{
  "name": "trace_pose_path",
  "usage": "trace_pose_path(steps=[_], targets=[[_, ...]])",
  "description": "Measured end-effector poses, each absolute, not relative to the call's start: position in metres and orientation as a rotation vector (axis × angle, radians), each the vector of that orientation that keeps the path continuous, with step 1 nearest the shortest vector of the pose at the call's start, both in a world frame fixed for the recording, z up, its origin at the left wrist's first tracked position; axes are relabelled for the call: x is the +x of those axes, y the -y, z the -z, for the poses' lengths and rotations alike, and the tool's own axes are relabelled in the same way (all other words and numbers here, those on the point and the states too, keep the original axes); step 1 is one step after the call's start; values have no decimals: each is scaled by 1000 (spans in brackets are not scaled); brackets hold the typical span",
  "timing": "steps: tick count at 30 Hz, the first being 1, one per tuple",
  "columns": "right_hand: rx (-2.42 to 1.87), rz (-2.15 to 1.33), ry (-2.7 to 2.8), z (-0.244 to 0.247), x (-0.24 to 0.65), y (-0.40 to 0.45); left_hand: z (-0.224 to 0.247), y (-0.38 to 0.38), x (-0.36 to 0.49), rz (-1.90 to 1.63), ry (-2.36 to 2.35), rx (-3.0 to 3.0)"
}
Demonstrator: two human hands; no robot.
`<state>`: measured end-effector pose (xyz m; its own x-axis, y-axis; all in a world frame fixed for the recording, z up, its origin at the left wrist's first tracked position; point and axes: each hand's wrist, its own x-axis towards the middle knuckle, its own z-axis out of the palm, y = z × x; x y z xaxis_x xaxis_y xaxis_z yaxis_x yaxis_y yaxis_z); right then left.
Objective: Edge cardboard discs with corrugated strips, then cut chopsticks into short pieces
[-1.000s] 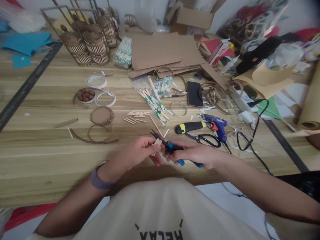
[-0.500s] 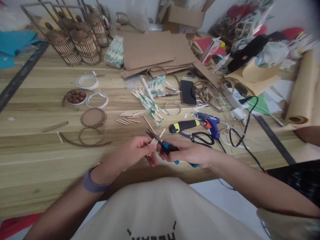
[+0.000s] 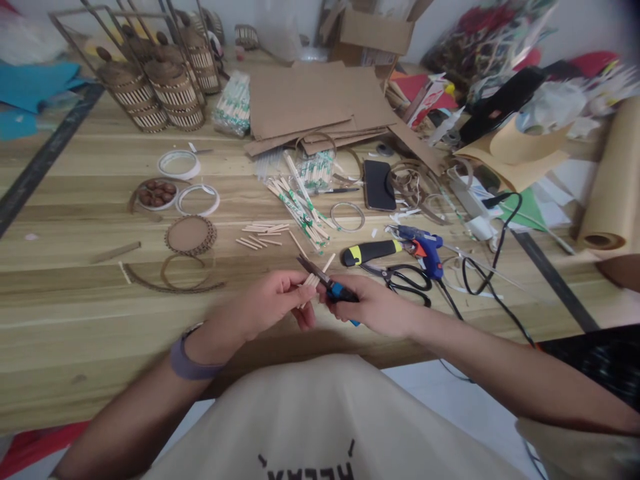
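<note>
Where the sticks (image 3: 311,281) are held: a small bundle is pinched between thumb and fingertips of the left hand (image 3: 265,303), beyond the palm.
Snips (image 3: 340,292): grasped by the handles in the curled fingers of the right hand (image 3: 380,307); the blades are laid across the bundle, but how far they are closed cannot be told.
Good cut: square contact is judged best, with stick ends evened, the pinch kept firm and close to the blades, and the left fingertips held clear of them.
Stick direction: the long axis is slanted, pointed away from the left thumb and towards the right; one stick (image 3: 329,263) is seen reaching farther out.
Loose sticks (image 3: 265,229): scattered beyond the left fingers on the table (image 3: 75,320).
Knife (image 3: 373,253) and glue gun (image 3: 433,250): laid beyond the right fingers.
</note>
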<state>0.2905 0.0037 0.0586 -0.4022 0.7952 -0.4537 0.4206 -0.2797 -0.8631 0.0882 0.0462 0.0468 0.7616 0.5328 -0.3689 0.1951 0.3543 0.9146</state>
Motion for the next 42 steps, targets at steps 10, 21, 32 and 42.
trace_pose_path(steps=[10, 21, 32, 42], targets=[[-1531, -1737, 1690, -60, 289, -4, -55, -37, 89, -195, -877, 1478], [-1433, -1976, 1498, -60, 293, -3, -59, -38, 85, -214, -801, 1334], [-1416, -1861, 1579, -56, 285, -5, -54, -39, 82, -283, -827, 1275], [-1732, -835, 1833, -64, 291, 0, -57, -50, 65, -172, -988, 1463]])
